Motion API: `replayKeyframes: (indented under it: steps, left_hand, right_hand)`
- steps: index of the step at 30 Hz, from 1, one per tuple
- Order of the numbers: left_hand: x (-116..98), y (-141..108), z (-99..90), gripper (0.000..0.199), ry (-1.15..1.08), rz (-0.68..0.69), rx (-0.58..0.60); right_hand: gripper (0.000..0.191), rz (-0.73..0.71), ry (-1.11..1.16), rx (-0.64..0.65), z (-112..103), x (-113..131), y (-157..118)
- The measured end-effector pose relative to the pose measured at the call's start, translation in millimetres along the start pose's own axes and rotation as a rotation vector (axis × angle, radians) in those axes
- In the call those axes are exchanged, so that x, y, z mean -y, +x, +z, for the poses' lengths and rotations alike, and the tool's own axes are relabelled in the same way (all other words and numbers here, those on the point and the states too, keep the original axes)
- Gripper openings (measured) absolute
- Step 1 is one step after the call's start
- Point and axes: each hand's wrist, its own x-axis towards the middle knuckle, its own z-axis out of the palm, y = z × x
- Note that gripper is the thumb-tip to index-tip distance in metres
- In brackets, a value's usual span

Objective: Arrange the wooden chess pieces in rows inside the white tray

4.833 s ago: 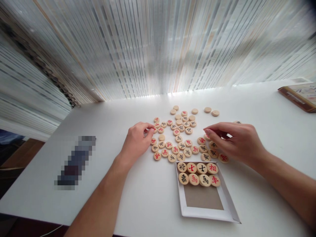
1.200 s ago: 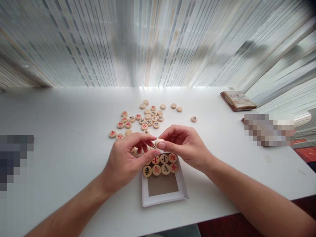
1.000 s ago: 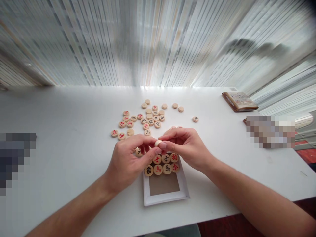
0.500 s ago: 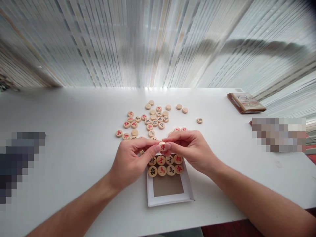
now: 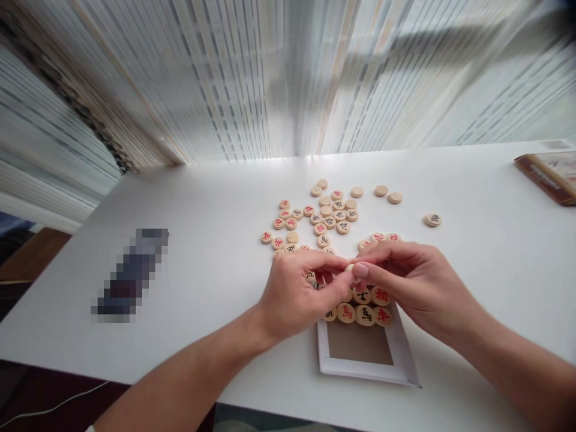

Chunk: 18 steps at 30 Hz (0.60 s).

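My left hand (image 5: 299,291) and my right hand (image 5: 416,282) meet above the far part of a white box tray (image 5: 371,371). Between their fingertips they pinch one round wooden piece (image 5: 351,269), mostly covered by the fingers. Inside the tray, rows of round pieces with red and black characters show, among them a red-marked piece (image 5: 346,313) and a black-marked piece (image 5: 365,314). The near part of the tray shows its brown bottom. Beyond my hands many loose pieces (image 5: 329,222) lie scattered, some with characters up and some showing plain faces.
A brown and cream box (image 5: 551,177) lies at the far right of the white table (image 5: 216,210). A pixelated dark object (image 5: 132,273) is on the left. One piece (image 5: 432,220) sits apart at the right. A striped curtain (image 5: 252,78) hangs behind the table.
The view has swung left, so the table's contents appear further right. The held piece has turned from showing its red character to showing a pale surface. Both hands still grip it.
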Motion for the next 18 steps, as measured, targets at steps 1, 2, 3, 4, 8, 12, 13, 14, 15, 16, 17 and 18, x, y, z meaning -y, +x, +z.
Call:
replayKeyframes:
  steps: [1,2,3,4,8,12,13,14,15,16,17,18]
  left_hand:
    - [-0.2,-0.2,-0.1,0.013,-0.023,-0.028,0.0]
    - [-0.2,0.0,-0.4,0.012,-0.052,-0.055,0.002]
    - [0.3,0.3,-0.7,0.012,-0.087,-0.081,0.005]
    - [1.0,0.9,-1.0,0.012,-0.13,-0.109,0.01]
    - [4.3,3.3,-0.7,0.014,-0.352,-0.231,-0.016]
    - [4.7,5.2,0.1,0.021,-0.383,-0.253,-0.063]
    - [4.6,5.7,0.0,0.02,-0.377,-0.247,-0.065]
    - [4.5,6.2,-0.2,0.02,-0.379,-0.243,-0.052]
    - [4.4,6.6,-0.4,0.021,-0.39,-0.242,-0.045]
    - [4.2,6.9,-0.5,0.023,-0.402,-0.242,-0.037]
    - [4.0,7.1,-0.5,0.025,-0.415,-0.241,-0.032]
    - [3.7,7.2,-0.4,0.026,-0.427,-0.239,-0.031]
  right_hand:
    - [0.018,-0.002,-0.003,0.007,-0.1,-0.3,-0.4]
    - [0.017,-0.003,-0.005,0.011,-0.1,-0.6,-0.6]
    - [0.018,-0.003,-0.006,0.013,0.0,-0.9,-0.7]
    - [0.019,0.0,-0.006,0.011,0.3,-1.1,-0.7]
    - [0.025,-0.009,0.046,-0.014,4.4,0.0,0.3]
    - [0.026,-0.059,0.147,0.027,8.6,1.3,3.4]
    - [0.025,-0.069,0.162,0.034,8.7,1.1,4.2]
    - [0.025,-0.069,0.175,0.035,8.4,0.8,4.9]
    - [0.026,-0.064,0.188,0.03,7.8,0.5,5.4]
    - [0.027,-0.056,0.2,0.023,7.2,0.2,5.7]
    - [0.028,-0.047,0.212,0.017,6.7,0.0,5.8]
    - [0.028,-0.04,0.221,0.011,6.3,-0.2,5.7]
